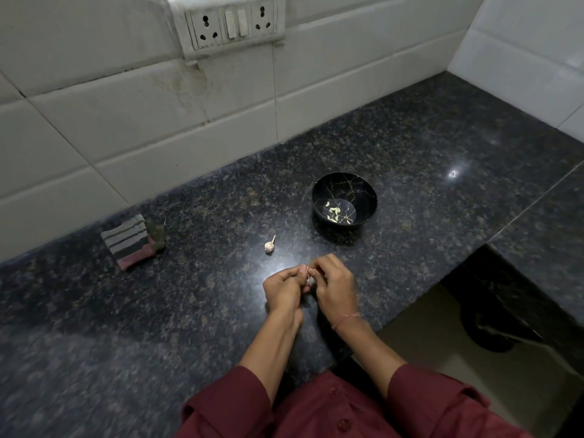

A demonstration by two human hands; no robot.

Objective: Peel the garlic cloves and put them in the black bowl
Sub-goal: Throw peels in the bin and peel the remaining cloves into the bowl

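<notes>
Maroon sleeves (227, 406) nearest; left hand (281, 290), right hand (335, 289) pinch garlic clove (310, 281) between them; black bowl (344, 188) beyond.

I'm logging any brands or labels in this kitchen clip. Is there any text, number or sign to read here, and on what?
None: no word, brand, number or sign can be read in this view.
Switchboard: two sockets and switches, any marking too small to read.
Black bowl: gold crack-like lines, a pattern and not letters.
Striped cloth: stripes only, no label visible.
</notes>
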